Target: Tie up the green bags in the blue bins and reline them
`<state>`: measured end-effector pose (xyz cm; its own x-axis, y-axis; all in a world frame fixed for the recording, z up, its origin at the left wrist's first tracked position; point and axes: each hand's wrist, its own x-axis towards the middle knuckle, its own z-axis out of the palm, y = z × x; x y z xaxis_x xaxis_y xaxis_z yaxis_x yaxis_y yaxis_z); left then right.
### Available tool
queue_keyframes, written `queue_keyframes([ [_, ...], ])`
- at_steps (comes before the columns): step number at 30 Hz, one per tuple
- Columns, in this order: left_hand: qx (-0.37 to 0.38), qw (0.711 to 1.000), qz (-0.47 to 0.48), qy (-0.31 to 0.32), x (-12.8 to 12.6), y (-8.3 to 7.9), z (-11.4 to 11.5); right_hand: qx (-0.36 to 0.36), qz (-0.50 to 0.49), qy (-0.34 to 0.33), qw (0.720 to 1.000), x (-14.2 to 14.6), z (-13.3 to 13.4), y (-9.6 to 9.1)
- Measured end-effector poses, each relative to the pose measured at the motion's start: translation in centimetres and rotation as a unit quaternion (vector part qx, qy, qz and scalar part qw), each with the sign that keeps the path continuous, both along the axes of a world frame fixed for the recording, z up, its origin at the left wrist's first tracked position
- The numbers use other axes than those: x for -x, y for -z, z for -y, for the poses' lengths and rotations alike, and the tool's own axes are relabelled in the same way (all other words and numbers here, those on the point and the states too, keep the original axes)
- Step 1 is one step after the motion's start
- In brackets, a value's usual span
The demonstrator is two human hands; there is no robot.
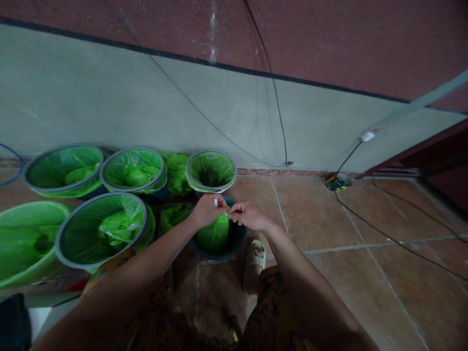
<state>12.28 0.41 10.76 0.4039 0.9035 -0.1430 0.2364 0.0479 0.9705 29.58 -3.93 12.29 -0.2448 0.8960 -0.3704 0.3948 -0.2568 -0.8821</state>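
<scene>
Both hands meet over a dark blue bin (239, 243) on the tiled floor. A green plastic bag (212, 237) hangs down into that bin from between my fingers. My left hand (209, 209) is closed in a pinch at the bag's gathered top, with a small white piece showing by its fingers. Close beside it, my right hand (248, 215) pinches the same top from the right. The exact hold of the fingertips is too small to make out.
Several grey-rimmed bins lined with green bags stand to the left, among them one bin (211, 170) by the wall and a larger one (104, 231). A light green tub (29, 243) sits at far left. Black cables (376, 234) cross the floor at right, near a power strip (338, 182).
</scene>
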Motion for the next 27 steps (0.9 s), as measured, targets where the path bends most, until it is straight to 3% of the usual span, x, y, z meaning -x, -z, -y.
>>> queue_keyframes([
  [5, -0.052, 0.997, -0.032, 0.056, 0.3, 0.2, -0.3, -0.07, 0.15, 0.015, 0.986, -0.9, -0.5, 0.9],
  [9, -0.138, 0.98, -0.107, 0.093, 0.5, -0.4, 0.2, -0.096, 0.201, -0.001, 0.975, -0.8, -0.6, 1.1],
  [13, -0.231, 0.949, -0.171, 0.127, 0.5, -0.9, 1.0, -0.131, 0.092, 0.011, 0.987, 0.1, -0.6, 0.9],
  [17, -0.283, 0.935, -0.174, 0.125, 0.4, -1.0, 1.5, -0.082, -0.06, 0.011, 0.995, 0.9, -0.8, 0.7],
  [27, -0.37, 0.901, -0.212, 0.081, 0.4, -0.2, 1.9, 0.039, -0.095, 0.125, 0.987, 1.4, -0.7, 0.5],
])
